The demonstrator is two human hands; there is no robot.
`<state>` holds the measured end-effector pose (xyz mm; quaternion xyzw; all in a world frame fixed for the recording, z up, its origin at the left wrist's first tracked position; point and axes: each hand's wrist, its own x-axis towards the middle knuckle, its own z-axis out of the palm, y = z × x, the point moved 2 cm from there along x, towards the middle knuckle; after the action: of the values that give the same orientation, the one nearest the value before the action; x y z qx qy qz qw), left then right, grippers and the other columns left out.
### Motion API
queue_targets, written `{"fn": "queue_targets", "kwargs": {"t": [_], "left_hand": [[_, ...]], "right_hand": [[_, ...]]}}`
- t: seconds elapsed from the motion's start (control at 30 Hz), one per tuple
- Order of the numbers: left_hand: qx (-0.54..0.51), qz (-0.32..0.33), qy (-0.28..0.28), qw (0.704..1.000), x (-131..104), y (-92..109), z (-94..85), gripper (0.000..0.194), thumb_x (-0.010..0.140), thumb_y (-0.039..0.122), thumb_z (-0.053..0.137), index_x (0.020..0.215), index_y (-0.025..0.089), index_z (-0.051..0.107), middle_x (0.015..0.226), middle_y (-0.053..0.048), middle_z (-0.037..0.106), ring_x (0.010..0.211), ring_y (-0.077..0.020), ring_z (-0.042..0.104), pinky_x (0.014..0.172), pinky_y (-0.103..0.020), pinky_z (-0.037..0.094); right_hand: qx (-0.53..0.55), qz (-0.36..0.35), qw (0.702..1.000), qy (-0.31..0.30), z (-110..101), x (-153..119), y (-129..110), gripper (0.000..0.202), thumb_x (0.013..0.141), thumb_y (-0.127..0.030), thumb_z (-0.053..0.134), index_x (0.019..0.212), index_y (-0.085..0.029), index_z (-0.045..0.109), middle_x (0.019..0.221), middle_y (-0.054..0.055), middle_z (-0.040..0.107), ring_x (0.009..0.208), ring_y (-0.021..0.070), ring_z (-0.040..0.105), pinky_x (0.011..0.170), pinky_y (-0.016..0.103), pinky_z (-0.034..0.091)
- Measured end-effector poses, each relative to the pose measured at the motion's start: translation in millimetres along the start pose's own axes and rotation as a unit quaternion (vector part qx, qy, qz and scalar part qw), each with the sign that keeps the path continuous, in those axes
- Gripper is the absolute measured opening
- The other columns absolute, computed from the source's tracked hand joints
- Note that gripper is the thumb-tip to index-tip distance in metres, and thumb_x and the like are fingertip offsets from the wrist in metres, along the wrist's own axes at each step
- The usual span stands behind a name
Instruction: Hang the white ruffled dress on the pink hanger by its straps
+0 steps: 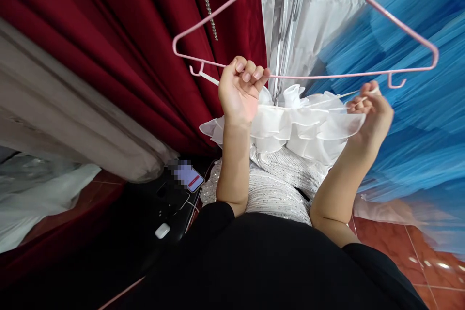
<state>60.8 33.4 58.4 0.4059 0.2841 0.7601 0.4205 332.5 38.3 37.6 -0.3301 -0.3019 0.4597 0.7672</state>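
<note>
A pink wire hanger (327,76) spans the upper middle, with a small hook below each end of its bottom bar. My left hand (241,85) has its fingers curled over that bar, left of centre. A white strap (209,78) is looped at the hanger's left hook. Below hangs a white dress (276,184) with sequins and a ruffled sheer top (308,123). My right hand (370,104), below the right hook, pinches a thin white strap (371,91); that strap is off the right hook.
Red curtains (145,48) and a beige curtain (72,101) hang at the left. A blue tulle dress (417,121) fills the right. Behind the hanger stands a metal pole (283,29). A lit phone (189,177) and a white case (162,231) lie on a black surface at the lower left.
</note>
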Motion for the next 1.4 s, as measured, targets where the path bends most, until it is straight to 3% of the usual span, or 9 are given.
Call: {"fn": "queue_targets", "kwargs": {"t": [0.13,0.23,0.4,0.6,0.7,0.8,0.97,1.2,1.4], "left_hand": [[-0.001,-0.018,0.003,1.000,-6.0,-5.8,11.8,0.031,0.095,0.042,0.041,0.073,0.020,0.039,0.073,-0.004,0.052,0.092,-0.0183,0.064,0.090,-0.036,0.058],[0.009,-0.014,0.016,1.000,-9.1,-6.7,17.0,0.030,0.098,0.039,0.036,0.074,0.020,0.040,0.075,-0.003,0.055,0.095,-0.0174,0.065,0.092,-0.035,0.058],[0.023,-0.015,0.001,1.000,-8.1,0.1,11.0,0.029,0.097,0.041,0.039,0.078,0.021,0.046,0.083,-0.004,0.063,0.103,-0.0191,0.066,0.091,-0.034,0.058],[0.113,-0.107,-0.092,0.984,-12.2,30.1,-30.4,0.025,0.088,0.043,0.057,0.088,0.020,0.064,0.108,-0.011,0.071,0.101,-0.0241,0.069,0.073,-0.029,0.060],[0.171,-0.086,-0.062,0.980,-12.4,40.7,-53.6,0.022,0.086,0.037,0.063,0.081,0.017,0.069,0.093,-0.011,0.073,0.080,-0.0180,0.072,0.058,-0.021,0.056],[0.205,-0.051,0.006,0.978,-7.6,39.9,-68.4,0.017,0.084,0.031,0.065,0.076,0.017,0.070,0.070,-0.005,0.070,0.057,-0.0101,0.065,0.046,-0.016,0.049],[0.233,-0.036,0.121,0.964,-2.8,35.0,-82.9,0.026,0.071,0.028,0.078,0.064,0.018,0.055,0.060,0.000,0.065,0.054,-0.0099,0.065,0.044,-0.015,0.048],[0.282,-0.077,0.061,0.954,-3.9,30.3,-89.6,0.013,0.074,0.023,0.074,0.080,0.015,0.065,0.074,-0.004,0.069,0.063,-0.0111,0.068,0.047,-0.015,0.052],[0.252,-0.027,0.032,0.967,-2.8,34.8,-96.5,0.006,0.076,0.020,0.069,0.073,0.020,0.064,0.075,-0.001,0.065,0.067,-0.0096,0.061,0.057,-0.019,0.053]], "right_hand": [[-0.125,0.043,0.968,-0.212,35.9,-27.4,6.8,0.024,0.075,-0.021,0.068,0.098,-0.023,0.075,0.106,0.005,0.072,0.067,0.0110,0.058,0.066,0.029,0.049],[-0.082,0.021,0.960,-0.265,67.8,-49.4,9.5,0.025,0.084,-0.038,0.062,0.106,-0.029,0.070,0.122,0.002,0.067,0.077,0.0142,0.062,0.074,0.032,0.050],[-0.048,-0.012,0.975,-0.218,89.2,-55.5,22.5,0.028,0.086,-0.058,0.050,0.094,-0.034,0.063,0.109,-0.001,0.068,0.067,0.0159,0.056,0.070,0.037,0.050],[-0.052,-0.005,0.975,-0.215,82.9,-43.6,29.3,0.030,0.080,-0.062,0.057,0.083,-0.032,0.055,0.095,-0.002,0.066,0.060,0.0151,0.047,0.065,0.037,0.046],[-0.058,-0.016,0.982,-0.179,82.3,-38.4,33.9,0.043,0.078,-0.073,0.050,0.079,-0.030,0.052,0.092,0.001,0.065,0.061,0.0156,0.048,0.059,0.035,0.045],[-0.056,-0.019,0.983,-0.175,83.6,-36.5,39.2,0.050,0.075,-0.079,0.048,0.078,-0.029,0.052,0.092,0.002,0.064,0.059,0.0151,0.048,0.055,0.034,0.042],[-0.054,-0.024,0.981,-0.182,80.7,-34.1,40.1,0.048,0.074,-0.077,0.051,0.078,-0.029,0.053,0.090,0.001,0.064,0.052,0.0128,0.041,0.052,0.033,0.039],[-0.061,-0.011,0.980,-0.191,78.2,-32.4,40.8,0.044,0.077,-0.075,0.051,0.079,-0.031,0.054,0.093,0.000,0.066,0.052,0.0127,0.040,0.053,0.034,0.038],[-0.039,0.005,0.980,-0.196,79.7,-33.5,38.2,0.043,0.077,-0.075,0.053,0.076,-0.031,0.054,0.090,-0.002,0.065,0.052,0.0119,0.040,0.051,0.034,0.038]]}}
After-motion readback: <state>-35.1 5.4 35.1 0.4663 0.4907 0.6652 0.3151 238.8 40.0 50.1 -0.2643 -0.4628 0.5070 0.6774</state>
